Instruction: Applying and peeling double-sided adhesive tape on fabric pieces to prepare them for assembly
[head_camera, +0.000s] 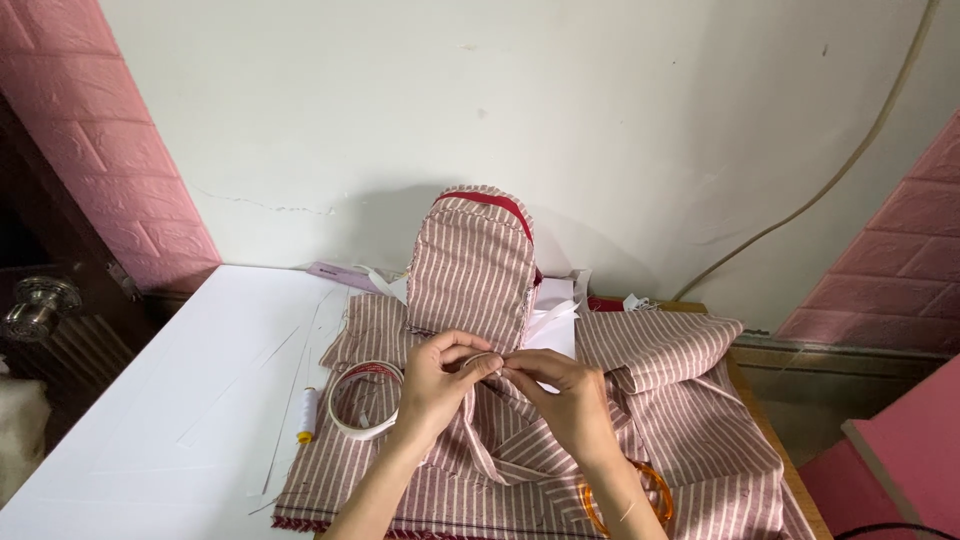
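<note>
The left hand (435, 380) and the right hand (565, 395) meet fingertip to fingertip, both pinched together on a narrow fold of the striped fabric (640, 400) — thumbs and forefingers closed on the cloth between them, near the middle of the table's width, toward its front edge. Whether a needle or pin sits in that pinch is too small to tell.

The fabric spreads over the right half of the white table (180, 400), rumpled and folded back on itself toward the right edge. Just behind the hands stands a small pouch-like piece (470, 265) in the same stripes, upright, with a red trim along its top — it looks already stitched into shape, while the cloth under the hands lies flat and loose, so I judge the sewing partly done.

Just left of the left hand lies a roll of tape (355, 405) on the fabric's edge, and beside that a spool of white thread (308, 412) on the bare table. By the right wrist, orange scissor handles (630, 500) rest on the cloth.
</note>
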